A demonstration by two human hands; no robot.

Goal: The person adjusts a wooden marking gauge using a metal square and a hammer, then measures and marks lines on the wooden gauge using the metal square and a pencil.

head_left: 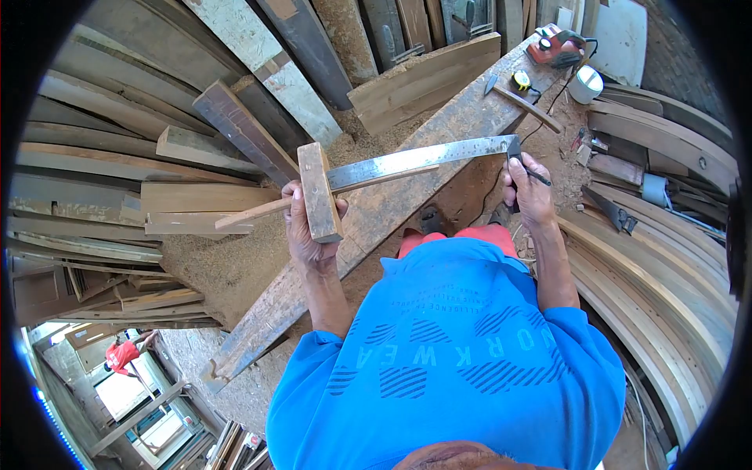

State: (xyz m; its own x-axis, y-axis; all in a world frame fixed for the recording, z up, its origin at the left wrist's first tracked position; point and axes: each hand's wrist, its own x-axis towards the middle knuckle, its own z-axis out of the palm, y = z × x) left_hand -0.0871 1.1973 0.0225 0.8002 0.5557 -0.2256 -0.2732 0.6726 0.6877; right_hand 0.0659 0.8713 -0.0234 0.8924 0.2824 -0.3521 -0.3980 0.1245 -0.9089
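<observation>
My left hand (308,231) is closed around a wooden marking gauge, whose thick block (319,192) has a thin wooden stem (254,213) passing through it. From the block, a long steel square (423,159) reaches to the right, its blade lying just above the stem. Its dark short arm (513,146) is gripped in my right hand (533,192). A slim black pen-like thing (539,177) also sticks out between the right fingers. Both hands hold these above a long worn plank (376,215).
On the plank's far end lie a hammer (523,106), a tape measure (520,79) and a red power tool (558,48). A white tub (585,84) stands beside them. Stacked boards (94,157) line the left; curved timbers (650,290) fill the right. Another person (121,356) is at lower left.
</observation>
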